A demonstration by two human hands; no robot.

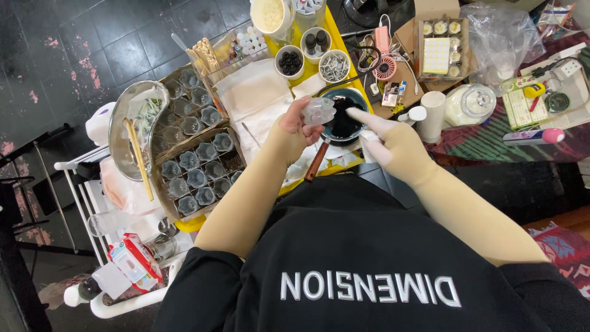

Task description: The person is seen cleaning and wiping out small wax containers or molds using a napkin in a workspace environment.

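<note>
1. Holding a small clear cup (319, 111) in the left hand (294, 126), the person keeps it right at the left rim of the dark pan (344, 120), which has a brown handle (315, 162) pointing back toward the body.
2. The right hand (393, 142) is at the right side of the pan, the index finger stretched toward the rim; its grasp is partly hidden, so one cannot tell if it holds a small tool.
3. The pan stands on the yellow table (347, 46), and dark liquid fills it. For a clean pour, the cup should probably stay low and close to the pan rim, so drips fall back inside.
4. Left of the pan lies a white cloth (252, 92); it seems good for wiping a wet cup before it goes on.
5. Further left of the pan, wooden trays (203, 154) hold many clear cups in rows. The filled cup would best be kept level and moved slowly, as the thin plastic likely bends under a tight grip.
6. Behind the pan stand small round bowls (290, 61); an elbow or sleeve should stay away from them.
7. Beyond the trays, a metal bowl (132, 126) with a stick rests.
</note>
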